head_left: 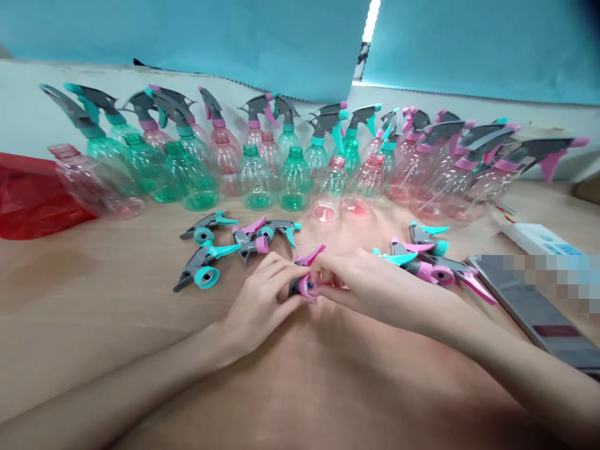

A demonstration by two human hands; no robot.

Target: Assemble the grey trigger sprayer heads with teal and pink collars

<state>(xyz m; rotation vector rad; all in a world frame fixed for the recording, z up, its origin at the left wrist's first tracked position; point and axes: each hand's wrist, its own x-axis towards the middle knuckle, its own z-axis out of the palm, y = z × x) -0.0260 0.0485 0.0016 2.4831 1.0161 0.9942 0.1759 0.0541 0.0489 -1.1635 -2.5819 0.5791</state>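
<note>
In the middle of the table, my left hand (265, 297) is closed around a grey spray trigger head (307, 286) with a pink collar and pink trigger. Its collar opening faces my right hand. The fingers of my right hand (359, 284) are pinched at the collar; whether a small part is between them I cannot make out. Loose spray heads with teal or pink collars lie left of my hands, among them a teal-collared one (206, 277). More are to the right, including a pink-collared one (442, 275), partly behind my right wrist.
Behind the loose heads stand several clear green bottles (294, 181) and pink bottles (325, 194) without tops. Farther back, bottles with spray heads (316, 144) line the wall. A red bag (37, 200) lies left; a phone (539, 306) and a white box (539, 237) are right.
</note>
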